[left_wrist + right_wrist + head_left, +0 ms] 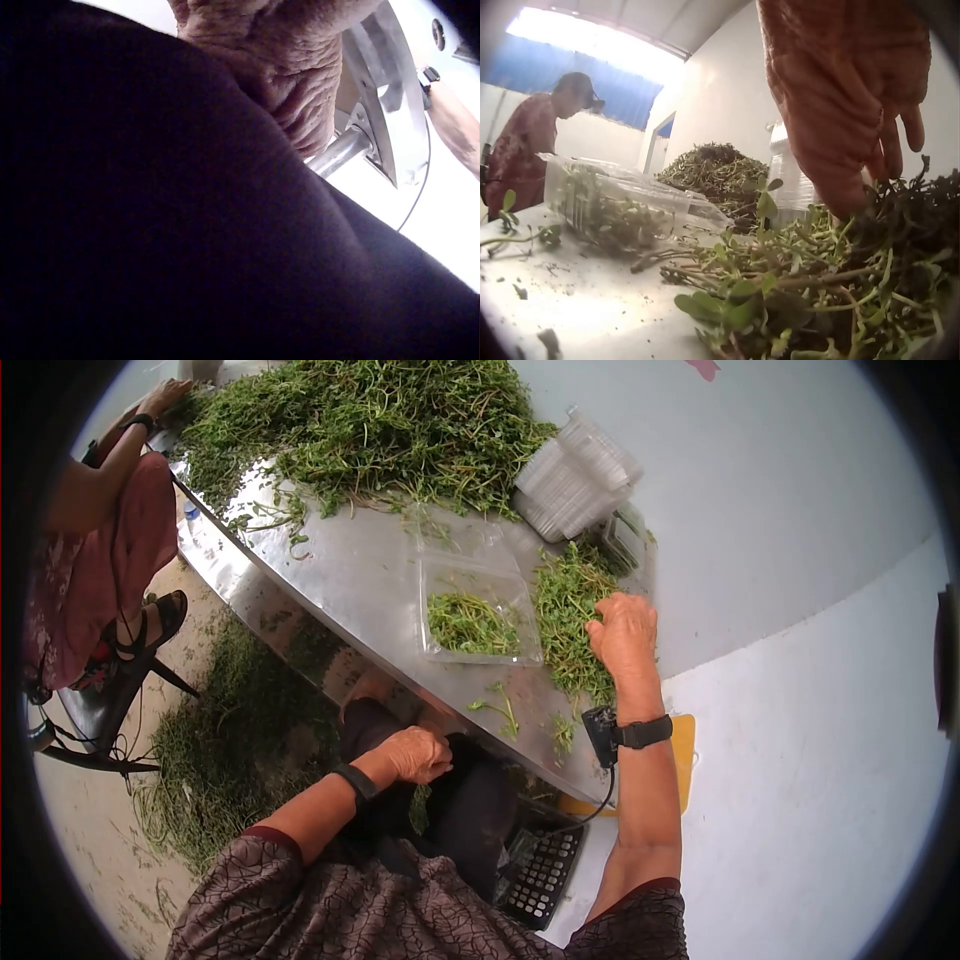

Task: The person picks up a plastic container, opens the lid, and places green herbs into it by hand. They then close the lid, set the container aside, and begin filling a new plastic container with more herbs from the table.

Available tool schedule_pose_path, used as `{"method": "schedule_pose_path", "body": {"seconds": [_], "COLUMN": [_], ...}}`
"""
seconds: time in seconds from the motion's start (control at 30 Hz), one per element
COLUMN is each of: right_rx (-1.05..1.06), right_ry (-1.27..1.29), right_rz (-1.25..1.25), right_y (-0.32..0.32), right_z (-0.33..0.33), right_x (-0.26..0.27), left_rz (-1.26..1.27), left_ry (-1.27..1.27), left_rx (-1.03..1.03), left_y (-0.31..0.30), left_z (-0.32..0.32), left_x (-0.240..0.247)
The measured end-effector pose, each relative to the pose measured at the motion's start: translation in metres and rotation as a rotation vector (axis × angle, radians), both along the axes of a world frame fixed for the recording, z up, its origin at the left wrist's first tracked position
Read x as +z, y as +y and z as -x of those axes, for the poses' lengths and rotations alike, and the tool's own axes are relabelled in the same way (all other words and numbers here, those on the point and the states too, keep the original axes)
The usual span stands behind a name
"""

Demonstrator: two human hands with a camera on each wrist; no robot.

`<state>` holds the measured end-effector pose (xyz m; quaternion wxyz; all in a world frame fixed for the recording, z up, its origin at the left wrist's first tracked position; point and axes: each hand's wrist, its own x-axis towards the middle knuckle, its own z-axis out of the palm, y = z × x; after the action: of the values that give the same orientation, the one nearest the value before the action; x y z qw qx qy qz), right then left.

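Observation:
My right hand (626, 635) reaches down into a loose heap of purslane (570, 600) near the table's right edge. In the right wrist view its thumb and fingers point downward, spread, with the tips among the stems. Beside that heap lies a clear plastic clamshell box (430, 585), lid raised, partly filled with purslane (470, 622). Over my lap, my left hand (418, 754) has curled fingers and holds a small purslane sprig (419, 808) that hangs below it. The left wrist view shows mostly dark cloth and wrinkled skin, with the sprig hidden.
A large purslane mound (400, 430) covers the far part of the metal table (350, 560). Stacked clear boxes (575, 478) stand by the wall. More greens (235, 750) lie on the floor. Another person (532, 142) sits at the left. A black crate (545, 870) is beside my lap.

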<state>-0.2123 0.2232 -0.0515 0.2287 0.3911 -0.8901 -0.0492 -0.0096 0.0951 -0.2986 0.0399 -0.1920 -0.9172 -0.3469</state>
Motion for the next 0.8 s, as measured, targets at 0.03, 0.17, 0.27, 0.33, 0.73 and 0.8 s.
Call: {"method": "schedule_pose_path", "body": {"seconds": [0.03,0.17,0.27,0.33,0.73,0.8], "right_rx": [0.010,-0.037,0.002,-0.008,0.023,0.018], "right_ry": [0.030,0.040,0.047,0.078,-0.078,-0.104], "right_rz": [-0.027,-0.038,-0.010,-0.047,0.498,0.531], "right_y": [0.001,0.003,0.008,0.010,0.031,0.033], "right_z": [0.002,0.006,0.003,0.000,-0.016,-0.019], "right_x": [-0.002,-0.007,-0.008,-0.007,0.006,0.010], "left_rz": [0.008,0.014,0.001,0.015,-0.001,0.002], "left_ry": [-0.012,0.003,0.023,0.012,0.012,0.007], "left_rx": [0.004,0.012,0.013,0.019,0.021,0.029], "left_y": [-0.001,0.000,0.000,0.001,-0.001,0.000], "left_z": [-0.001,-0.002,-0.002,-0.002,-0.005,-0.006], "left_x": [0.003,0.001,0.002,0.001,0.006,0.010]}}
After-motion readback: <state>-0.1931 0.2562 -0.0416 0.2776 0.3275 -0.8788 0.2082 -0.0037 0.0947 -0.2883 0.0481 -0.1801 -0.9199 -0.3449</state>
